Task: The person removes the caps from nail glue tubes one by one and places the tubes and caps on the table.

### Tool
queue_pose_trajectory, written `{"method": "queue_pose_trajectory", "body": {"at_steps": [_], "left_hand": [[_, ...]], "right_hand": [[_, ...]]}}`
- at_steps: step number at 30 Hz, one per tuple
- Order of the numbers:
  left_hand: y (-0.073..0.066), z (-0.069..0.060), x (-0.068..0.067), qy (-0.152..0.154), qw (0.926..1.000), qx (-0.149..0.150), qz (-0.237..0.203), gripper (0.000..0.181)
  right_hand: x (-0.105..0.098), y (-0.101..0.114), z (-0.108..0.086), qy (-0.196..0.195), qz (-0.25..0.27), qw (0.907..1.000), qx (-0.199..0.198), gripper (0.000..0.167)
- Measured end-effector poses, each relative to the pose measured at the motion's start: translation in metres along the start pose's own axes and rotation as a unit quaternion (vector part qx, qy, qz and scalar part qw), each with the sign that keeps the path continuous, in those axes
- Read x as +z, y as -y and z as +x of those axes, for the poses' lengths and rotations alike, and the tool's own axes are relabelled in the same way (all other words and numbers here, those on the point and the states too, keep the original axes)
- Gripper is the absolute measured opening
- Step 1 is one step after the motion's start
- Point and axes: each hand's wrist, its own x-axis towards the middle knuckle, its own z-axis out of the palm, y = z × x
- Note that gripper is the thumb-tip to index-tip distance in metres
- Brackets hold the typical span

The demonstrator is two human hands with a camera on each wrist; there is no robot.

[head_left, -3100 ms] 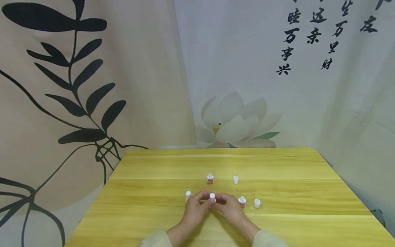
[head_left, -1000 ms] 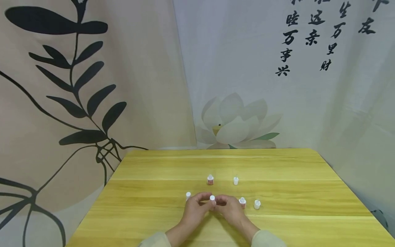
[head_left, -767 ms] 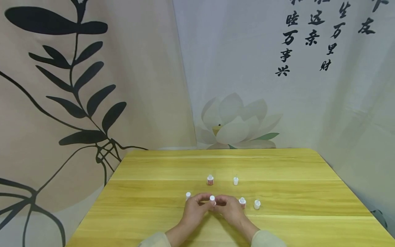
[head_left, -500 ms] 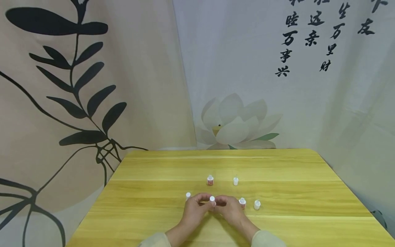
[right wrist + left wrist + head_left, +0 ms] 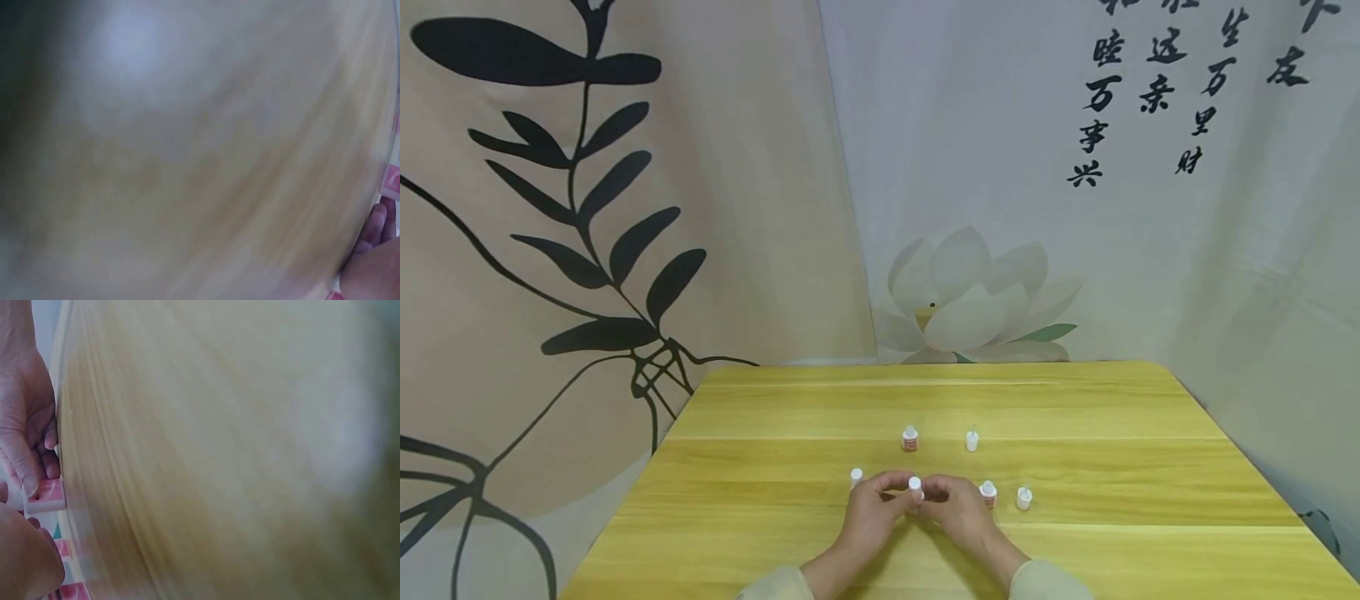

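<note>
Between my two hands, just above the table, is a small white-capped bottle with a red label, held upright. My left hand has its thumb and fingers on it from the left. My right hand grips it from the right. In the left wrist view the right thumb lies on the label of the bottle, close to the cap. The right wrist view catches only part of the right hand at its edge. Fingers cover much of the bottle.
Beyond the left hand stands another white-capped bottle, partly hidden. Two red-labelled bottles with bare nozzles stand on the wooden table: one farther back, another by the right hand. Two small white caps with thin upward tips sit to their right.
Both hands keep hold of the bottle in nearly the same place. The head view has tilted slightly, so the scene sits a little lower. The other bottles and caps have not moved.
</note>
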Motion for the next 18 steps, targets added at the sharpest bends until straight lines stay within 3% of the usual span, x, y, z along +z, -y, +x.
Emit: {"method": "queue_pose_trajectory", "body": {"at_steps": [18], "left_hand": [[-0.0056,-0.0027,-0.0010,0.000,1.0000,0.004,0.005,0.022]], "right_hand": [[-0.0010,0.0001,-0.0016,0.003,0.010,0.9999,-0.005,0.024]]}}
